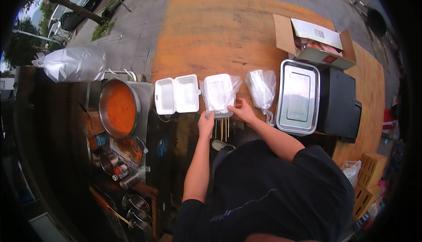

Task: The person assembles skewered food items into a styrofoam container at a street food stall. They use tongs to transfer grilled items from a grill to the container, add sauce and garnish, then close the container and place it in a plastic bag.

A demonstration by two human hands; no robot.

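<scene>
In front of me a closed white foam takeout box (218, 88) lies at the table's near edge, inside a clear plastic bag (236, 84). Several thin wooden skewer sticks (222, 130) poke out from its near side toward me. My left hand (206, 122) pinches the bag at the box's near left corner. At the near right corner, my right hand (242, 110) has its fingers closed on the bag's edge. Just left stands an opened, empty foam takeout box (177, 94). To the right lies another knotted clear bag (262, 88) with something pale inside.
A rectangular steel tray (299, 97) sits on the right, beside a black bin (340, 103) and an open cardboard box (347, 51). On the left are a steel bowl of orange-red powder or sauce (119, 108), a large plastic-wrapped bundle (72, 64) and lower-down jars (121, 171).
</scene>
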